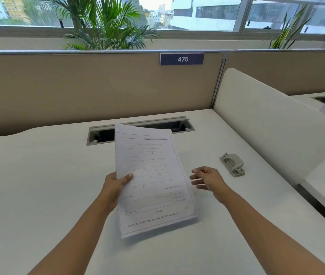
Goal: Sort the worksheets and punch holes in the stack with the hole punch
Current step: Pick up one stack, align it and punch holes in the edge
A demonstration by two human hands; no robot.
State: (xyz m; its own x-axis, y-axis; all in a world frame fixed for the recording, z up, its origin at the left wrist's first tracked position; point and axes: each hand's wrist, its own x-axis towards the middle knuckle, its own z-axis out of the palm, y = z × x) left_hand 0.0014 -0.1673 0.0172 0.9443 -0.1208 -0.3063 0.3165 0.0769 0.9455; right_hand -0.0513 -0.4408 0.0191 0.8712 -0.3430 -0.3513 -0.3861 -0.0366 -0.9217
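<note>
A thin stack of white worksheets (153, 187) with printed letter-tracing lines hangs above the white desk (38, 175), its text upside down to me. My left hand (116, 187) grips the stack at its left edge, thumb on top. Just to the right of the stack's right edge hovers my right hand (207, 180), fingers loosely spread and holding nothing, not touching the paper. A grey hole punch (233, 164) lies on the desk further right, beyond my right hand.
An open cable tray slot (102, 135) is set into the desk behind the worksheets. A beige partition with a "475" sign (182, 59) backs the desk. A white divider panel (267, 124) borders the right side.
</note>
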